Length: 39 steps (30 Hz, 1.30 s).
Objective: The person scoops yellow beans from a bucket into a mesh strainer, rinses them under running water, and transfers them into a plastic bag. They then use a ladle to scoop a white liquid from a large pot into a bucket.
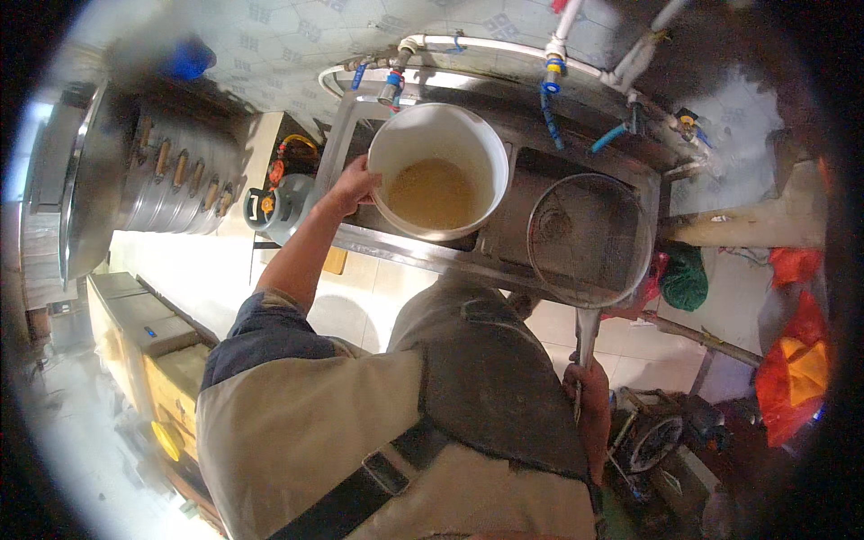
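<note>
A white plastic bucket point(495, 158) with yellowish-brown liquid or grain-like matter at its bottom stands tilted over the left basin of a steel double sink point(398, 255). My left hand point(358, 182) grips the bucket's left rim. Low at the right, my right hand point(588, 381) is closed around the handle of a large round mesh strainer point(588, 239). The strainer lies level over the sink's right basin, its handle pointing back towards my body. Whether the bucket's base touches the basin cannot be told.
White pipes point(499, 46) with taps point(391, 88) run along the wall behind the sink. A grey gas cylinder point(293, 202) stands left of it. Red point(786, 398) and green plastic bags point(684, 278) are at the right, above metal equipment point(655, 442) near the floor.
</note>
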Each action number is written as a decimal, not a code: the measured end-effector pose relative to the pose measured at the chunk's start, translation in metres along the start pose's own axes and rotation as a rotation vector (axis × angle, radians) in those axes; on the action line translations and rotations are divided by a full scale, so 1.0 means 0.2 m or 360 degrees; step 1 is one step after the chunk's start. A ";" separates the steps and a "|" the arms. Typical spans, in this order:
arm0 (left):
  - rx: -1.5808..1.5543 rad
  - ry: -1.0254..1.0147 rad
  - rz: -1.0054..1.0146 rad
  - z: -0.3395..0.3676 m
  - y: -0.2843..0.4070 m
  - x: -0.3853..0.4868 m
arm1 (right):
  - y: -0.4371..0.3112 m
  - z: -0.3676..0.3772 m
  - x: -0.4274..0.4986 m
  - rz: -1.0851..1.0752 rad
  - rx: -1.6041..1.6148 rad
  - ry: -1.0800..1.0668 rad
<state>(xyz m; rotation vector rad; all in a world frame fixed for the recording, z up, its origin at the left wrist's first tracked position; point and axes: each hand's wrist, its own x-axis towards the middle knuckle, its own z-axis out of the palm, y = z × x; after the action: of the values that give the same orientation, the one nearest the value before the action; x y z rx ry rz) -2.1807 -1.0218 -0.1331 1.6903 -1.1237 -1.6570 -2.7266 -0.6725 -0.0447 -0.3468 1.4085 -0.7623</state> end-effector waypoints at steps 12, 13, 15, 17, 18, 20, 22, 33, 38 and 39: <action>0.0903 0.0214 0.0170 0.61 0.98 -0.77 | 0.03 -0.84 0.19 -0.0041 -0.0391 -0.0278; 0.0964 0.0223 0.0143 0.64 1.06 -0.83 | 0.02 -0.89 0.20 0.0032 -0.0348 -0.0248; 0.0842 0.0260 0.0073 0.70 1.14 -0.96 | 0.02 -0.98 0.25 -0.0022 -0.0365 -0.0347; 0.0723 0.0285 0.0050 0.75 1.19 -1.05 | 0.03 -1.05 0.29 -0.0049 -0.0307 -0.0478; 0.0671 0.0302 0.0062 0.77 1.21 -1.08 | 0.04 -1.07 0.32 -0.0078 -0.0217 -0.0581; 0.0695 0.0315 0.0071 0.82 1.24 -1.11 | 0.05 -1.10 0.38 -0.0173 -0.0282 -0.0614; 0.0861 0.0373 0.0053 0.87 1.26 -1.11 | 0.06 -1.10 0.44 -0.0278 -0.0330 -0.0659; 0.0688 0.0128 -0.0114 1.16 1.30 -1.27 | -0.24 -0.97 0.54 -0.0126 -0.0243 -0.0996; 0.0545 -0.0029 -0.0125 1.19 1.23 -1.28 | -0.27 -0.91 0.60 -0.0036 -0.0233 -0.1106; 0.0566 -0.0039 -0.0132 1.19 1.23 -1.26 | -0.27 -0.89 0.61 0.0093 -0.0147 -0.1115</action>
<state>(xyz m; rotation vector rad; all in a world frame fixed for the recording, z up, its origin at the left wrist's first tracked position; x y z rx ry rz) -2.4394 -0.8977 0.1801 1.9604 -1.4465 -1.6013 -2.9149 -0.7536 -0.1310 -0.5765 0.7871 -0.4572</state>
